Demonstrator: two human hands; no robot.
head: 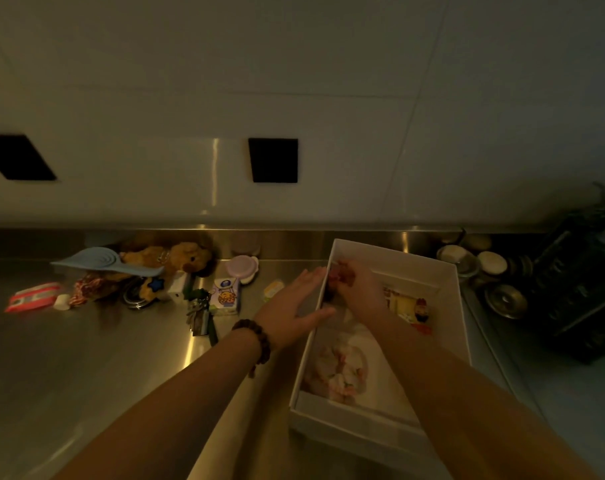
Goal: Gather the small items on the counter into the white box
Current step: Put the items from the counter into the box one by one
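Dim light over a steel desk (86, 358). White box (462, 327) open at the desk's right side, far end close to the back edge. Right hand (358, 294) inside the box at its far left corner, fingers (344, 277) curled round a small reddish item (335, 273), pinched at the fingertips just inside the left wall. Too dark and blurred to name that item. Left hand (294, 311) flat against the outside of the box's left wall, fingers straight and together, thumb touching the rim, gripping nothing. Beaded bracelet (256, 341) on the left wrist.

Already in the box: pale floral cloth (339, 372) at the near end, a colourful printed card (412, 306) towards the far right.

Left on the desk, well apart from both hands: brown plush toy (176, 256) against the back edge, blue spoon-shaped piece (103, 263) beside it, red and white packet (34, 296) farthest left, blue star charm (154, 285), bunch of keys (199, 311), small printed carton (225, 296) just beside the keys, lilac round case (242, 266) behind the carton, small yellow-green piece (274, 288) nearest the left hand.

Round lids and metal cups (491, 268) at the back right corner, beyond the box.
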